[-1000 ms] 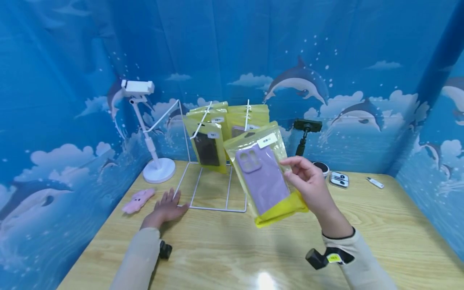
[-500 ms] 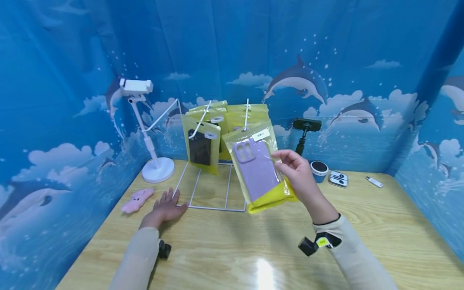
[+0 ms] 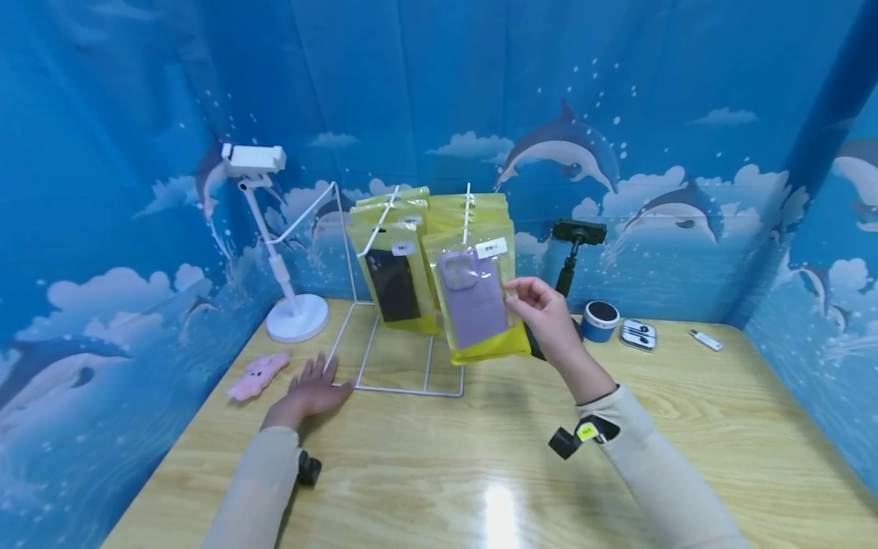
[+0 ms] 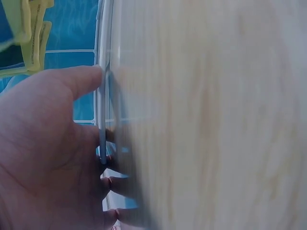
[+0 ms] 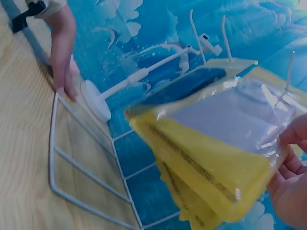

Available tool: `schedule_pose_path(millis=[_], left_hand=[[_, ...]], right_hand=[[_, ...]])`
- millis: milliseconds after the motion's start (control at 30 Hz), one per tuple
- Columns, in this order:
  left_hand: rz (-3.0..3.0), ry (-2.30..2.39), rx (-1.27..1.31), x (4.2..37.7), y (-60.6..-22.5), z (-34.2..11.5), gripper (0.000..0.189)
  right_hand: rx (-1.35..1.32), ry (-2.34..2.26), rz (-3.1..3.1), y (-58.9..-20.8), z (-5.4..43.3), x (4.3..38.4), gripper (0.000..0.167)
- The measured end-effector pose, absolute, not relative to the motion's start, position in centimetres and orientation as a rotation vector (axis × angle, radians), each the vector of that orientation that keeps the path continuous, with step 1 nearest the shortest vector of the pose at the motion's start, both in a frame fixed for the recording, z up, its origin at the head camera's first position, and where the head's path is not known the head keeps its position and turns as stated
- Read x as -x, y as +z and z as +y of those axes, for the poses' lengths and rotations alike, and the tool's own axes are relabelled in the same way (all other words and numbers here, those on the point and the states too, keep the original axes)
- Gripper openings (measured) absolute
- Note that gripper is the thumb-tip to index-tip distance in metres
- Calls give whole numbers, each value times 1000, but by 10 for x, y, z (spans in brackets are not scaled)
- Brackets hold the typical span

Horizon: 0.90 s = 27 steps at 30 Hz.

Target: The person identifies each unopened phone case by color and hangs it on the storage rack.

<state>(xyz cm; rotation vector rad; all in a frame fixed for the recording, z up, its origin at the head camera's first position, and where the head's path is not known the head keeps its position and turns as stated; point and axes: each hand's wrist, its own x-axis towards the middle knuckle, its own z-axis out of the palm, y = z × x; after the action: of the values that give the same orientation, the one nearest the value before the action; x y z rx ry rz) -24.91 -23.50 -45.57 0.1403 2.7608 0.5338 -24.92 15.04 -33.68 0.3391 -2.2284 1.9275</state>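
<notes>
My right hand [image 3: 545, 320] pinches the right edge of a yellow-and-clear bag holding a purple phone case [image 3: 473, 293]. The bag hangs close in front of the right prong of a white wire display rack [image 3: 411, 392], its top overlapping the prong in the head view. In the right wrist view the bagged purple case [image 5: 230, 120] is tilted, my fingers at its edge. A bagged black phone case [image 3: 393, 286] is on the left prong. My left hand [image 3: 312, 390] rests at the front left corner of the rack's base; in the left wrist view its thumb [image 4: 86, 80] touches the wire.
More yellow bags [image 3: 466, 206] hang behind on both prongs. A white phone stand [image 3: 297, 318] and a pink plush item [image 3: 257, 376] are at left. A black phone holder [image 3: 578, 232], blue round speaker [image 3: 599, 324], boxed earphones [image 3: 638, 334] and small white stick [image 3: 705, 340] are at right.
My right hand has carried the bagged purple case left, up and away toward the right prong, and the bag has become more upright. The left hand has stayed on the rack.
</notes>
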Motion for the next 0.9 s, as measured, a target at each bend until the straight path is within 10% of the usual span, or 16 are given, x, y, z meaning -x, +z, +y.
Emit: schedule_pose_path(millis=[900], left_hand=[[2734,549,-151,248,-453,-231,78]], right_hand=[[139,1955,-2490,-438,246,190,30]])
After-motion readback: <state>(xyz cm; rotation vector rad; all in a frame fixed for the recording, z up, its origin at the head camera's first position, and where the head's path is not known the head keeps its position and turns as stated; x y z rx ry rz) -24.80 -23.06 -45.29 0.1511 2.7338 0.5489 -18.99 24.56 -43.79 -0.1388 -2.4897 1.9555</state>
